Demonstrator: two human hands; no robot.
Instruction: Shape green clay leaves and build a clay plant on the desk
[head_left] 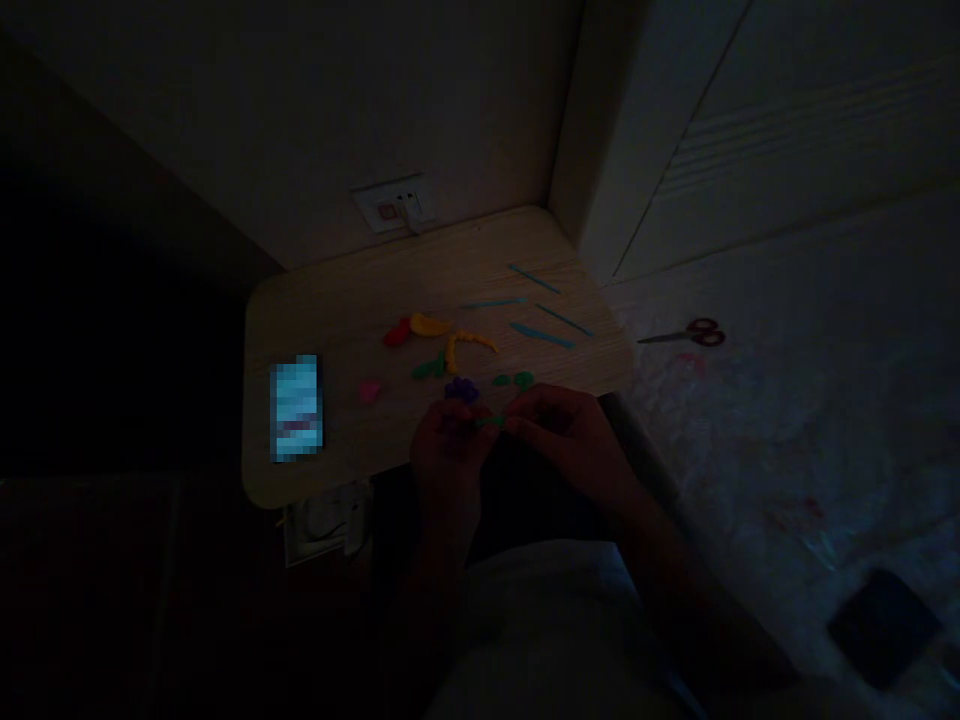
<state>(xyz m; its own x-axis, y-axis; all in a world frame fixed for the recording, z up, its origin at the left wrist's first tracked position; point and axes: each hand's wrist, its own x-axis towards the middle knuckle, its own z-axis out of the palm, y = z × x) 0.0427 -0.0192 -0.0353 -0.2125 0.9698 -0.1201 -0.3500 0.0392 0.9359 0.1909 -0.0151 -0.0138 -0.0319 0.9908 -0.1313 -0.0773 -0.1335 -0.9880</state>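
Both my hands meet at the near edge of a small wooden table [330,300]. My left hand [450,450] and my right hand [566,430] pinch a small green piece of modelling clay [491,421] between their fingertips. Just beyond the fingers lie a purple clay lump [462,389] and two flat green clay pieces [523,380]. Farther back are a curved yellow clay strip [452,350], a green clay piece [429,368], an orange clay piece [430,325] and a red one [397,332]. A pink clay lump [369,391] sits to the left. The scene is very dark.
Several thin blue modelling tools [541,334] lie at the table's back right. A lit phone [297,408] rests on the left. Red-handled scissors [705,332] lie right of the table on a pale crinkled surface [750,430]. A wall socket [394,203] with a plug is behind.
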